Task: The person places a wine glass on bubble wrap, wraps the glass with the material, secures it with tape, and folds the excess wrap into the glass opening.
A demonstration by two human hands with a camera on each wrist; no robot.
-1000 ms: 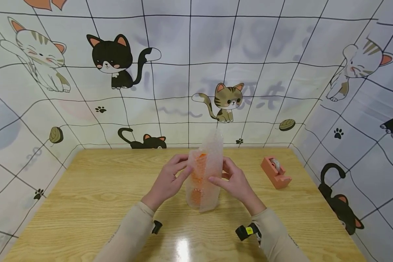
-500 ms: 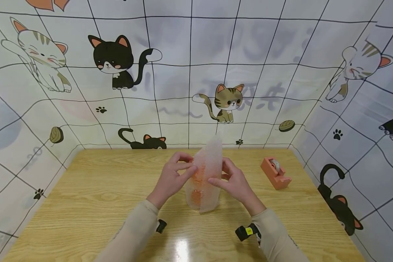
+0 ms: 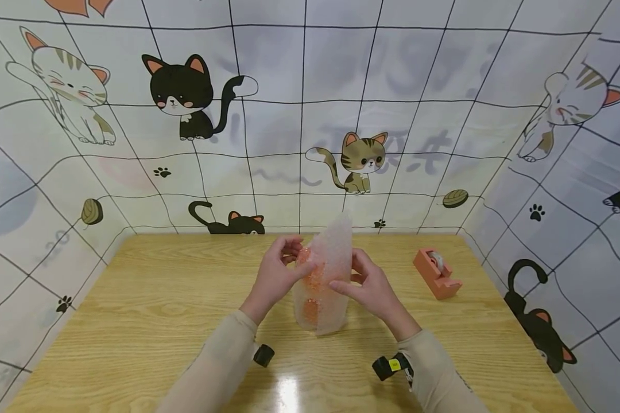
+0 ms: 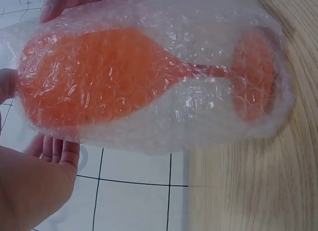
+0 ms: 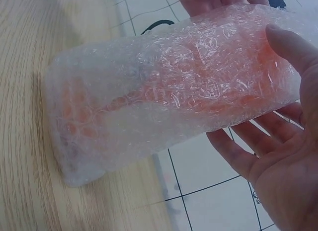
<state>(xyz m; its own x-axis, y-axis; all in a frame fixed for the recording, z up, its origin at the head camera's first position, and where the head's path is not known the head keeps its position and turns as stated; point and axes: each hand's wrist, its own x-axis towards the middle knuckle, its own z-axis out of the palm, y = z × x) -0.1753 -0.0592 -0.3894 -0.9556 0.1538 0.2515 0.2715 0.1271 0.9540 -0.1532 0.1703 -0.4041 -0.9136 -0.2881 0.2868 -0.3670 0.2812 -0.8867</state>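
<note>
An orange wine glass [image 4: 109, 77] stands upright on the table, seen through clear bubble wrap [image 3: 336, 292] rolled around it. Its bowl, stem and foot show through the plastic in the left wrist view. My left hand [image 3: 275, 276] holds the upper left side, thumb across the front and fingers bent around the far side. On the right, my right hand [image 3: 374, 289] grips the roll with its thumb on the front and fingers behind it. The wrap's loose upper end rises to a point above the glass. In the right wrist view the plastic's layers [image 5: 208, 62] blur the glass.
A coral tape dispenser [image 3: 438, 275] with a roll of clear tape stands at the right rear of the wooden table [image 3: 160, 298]. Cat-print cloth [image 3: 268, 126] hangs behind the table and along both sides. A small black camera [image 3: 387, 366] sits at each wrist.
My left hand has shifted slightly to the right and up along the glass. The wrap's upper left edge has folded over to the right into a slant. My right hand has stayed put.
</note>
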